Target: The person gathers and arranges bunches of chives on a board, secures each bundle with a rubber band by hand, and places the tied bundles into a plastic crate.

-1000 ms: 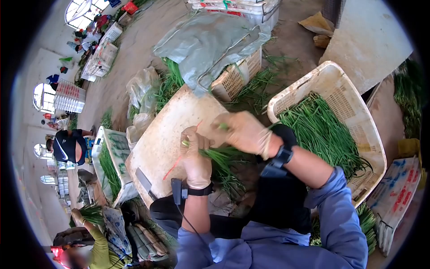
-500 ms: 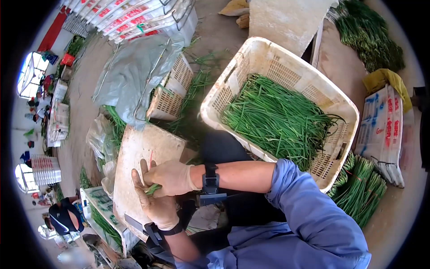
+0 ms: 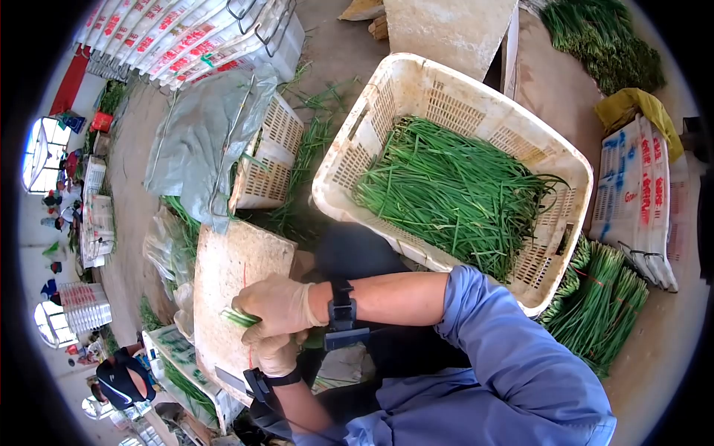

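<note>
My right hand (image 3: pixel 277 305), in a pale thin glove, is closed around a small bunch of garlic chives (image 3: pixel 239 318), whose pale cut ends stick out to the left. Just below it, my left hand (image 3: pixel 278 355), also gloved, curls against the same bunch; its fingers are partly hidden under the right hand. A thin red strand (image 3: pixel 245 275) shows above the hands, and more red shows beside the left hand. Both hands are over a worn pale board (image 3: pixel 223 279). A dark flat blade-like piece (image 3: pixel 232 379) sits at the board's lower edge.
A large white crate (image 3: pixel 331 175) with loose chives (image 3: pixel 454 189) stands right of the board. Behind it, a grey plastic sheet (image 3: pixel 201 141) covers another crate (image 3: pixel 271 160). Tied bundles (image 3: pixel 595 305) lie at right. White boxes (image 3: pixel 193 37) are stacked at back; a person (image 3: pixel 123 383) is at lower left.
The left hand's fingers, stretched out before, are now curled and mostly under the right hand. The right hand has turned, and the bunch's cut ends now show at left. The view has shifted slightly.
</note>
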The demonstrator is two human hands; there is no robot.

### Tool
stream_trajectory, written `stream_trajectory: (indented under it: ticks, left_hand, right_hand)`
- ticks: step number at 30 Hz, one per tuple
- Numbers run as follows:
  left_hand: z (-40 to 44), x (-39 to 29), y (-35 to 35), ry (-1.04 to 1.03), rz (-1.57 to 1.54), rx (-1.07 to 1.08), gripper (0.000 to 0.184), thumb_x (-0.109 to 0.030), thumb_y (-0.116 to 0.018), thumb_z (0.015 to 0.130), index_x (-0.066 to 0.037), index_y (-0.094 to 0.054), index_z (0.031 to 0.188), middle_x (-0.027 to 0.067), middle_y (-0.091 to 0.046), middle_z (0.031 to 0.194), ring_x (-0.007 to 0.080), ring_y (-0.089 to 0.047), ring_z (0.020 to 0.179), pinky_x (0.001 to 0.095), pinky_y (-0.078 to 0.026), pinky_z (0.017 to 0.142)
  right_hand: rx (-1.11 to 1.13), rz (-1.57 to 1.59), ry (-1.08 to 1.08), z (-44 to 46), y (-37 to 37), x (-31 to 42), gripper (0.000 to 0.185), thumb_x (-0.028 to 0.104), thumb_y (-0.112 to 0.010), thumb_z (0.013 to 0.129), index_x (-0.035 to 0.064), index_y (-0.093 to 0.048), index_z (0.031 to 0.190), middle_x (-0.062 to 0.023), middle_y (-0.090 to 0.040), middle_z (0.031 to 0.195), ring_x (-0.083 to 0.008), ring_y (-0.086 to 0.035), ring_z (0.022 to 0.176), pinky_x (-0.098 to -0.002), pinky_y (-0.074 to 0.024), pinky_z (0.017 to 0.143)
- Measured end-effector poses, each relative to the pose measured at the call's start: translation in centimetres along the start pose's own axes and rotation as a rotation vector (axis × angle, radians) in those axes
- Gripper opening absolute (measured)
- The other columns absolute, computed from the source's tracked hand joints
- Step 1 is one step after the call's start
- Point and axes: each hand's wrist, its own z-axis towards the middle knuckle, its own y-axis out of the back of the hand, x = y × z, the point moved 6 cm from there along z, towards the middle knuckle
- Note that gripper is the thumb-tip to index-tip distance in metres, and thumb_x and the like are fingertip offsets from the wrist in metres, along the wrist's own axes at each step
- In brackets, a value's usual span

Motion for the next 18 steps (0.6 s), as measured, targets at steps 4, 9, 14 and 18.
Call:
stream_trajectory:
  ticks: [4, 9, 14, 18]
  left_hand:
    - [-0.4, 0.3, 3.0, 0.172, 0.118, -0.308, 0.033, -0.028, -0.072, 0.098, -0.003, -0.065, 0.119, 0.0021, -0.058, 0.070, 0.0148, -0.048, 0.053, 0.0269, -0.034, 0.047]
    - [-3.2, 3.3, 14.3, 0.288, 0.034, -0.735, 0.021, -0.029, -0.065, 0.106, -0.010, -0.065, 0.114, -0.0021, -0.052, 0.067, 0.0109, -0.046, 0.052, 0.0256, -0.035, 0.048]
    - [-2.7, 9.4, 18.9, 0.423, -0.044, -0.805, 0.023, -0.035, -0.063, 0.105, -0.016, -0.061, 0.093, -0.0021, -0.052, 0.064, 0.0122, -0.046, 0.051, 0.0278, -0.035, 0.048]
    - [-1.6, 10.3, 17.7, 0.434, 0.002, -0.789, 0.025, -0.035, -0.062, 0.106, -0.014, -0.063, 0.091, -0.0028, -0.054, 0.064, 0.0128, -0.047, 0.049, 0.0278, -0.036, 0.046]
  right_hand:
    - [-0.194, 0.002, 0.017, -0.7, 7.4, -1.2, 0.053, 0.057, -0.074, 0.087, 0.0051, -0.071, 0.099, -0.0163, -0.073, 0.093, -0.0367, -0.073, 0.089, -0.0454, -0.0569, 0.078]
    - [-0.658, 0.286, -0.281, -6.0, 19.4, -18.0, 0.020, 0.019, -0.068, 0.100, 0.0033, -0.076, 0.111, -0.0082, -0.076, 0.097, -0.0166, -0.071, 0.088, -0.0340, -0.0579, 0.081]
    - [-0.476, -0.490, -0.879, -14.1, 20.4, -33.7, 0.039, 0.020, -0.069, 0.089, 0.0147, -0.074, 0.127, -0.0149, -0.076, 0.120, -0.0370, -0.070, 0.112, -0.0449, -0.0562, 0.095]
    - [-0.390, -0.591, -0.938, -13.7, 18.2, -35.7, 0.060, 0.018, -0.077, 0.088, 0.0189, -0.063, 0.146, -0.0131, -0.070, 0.134, -0.0334, -0.067, 0.123, -0.0436, -0.0561, 0.099]
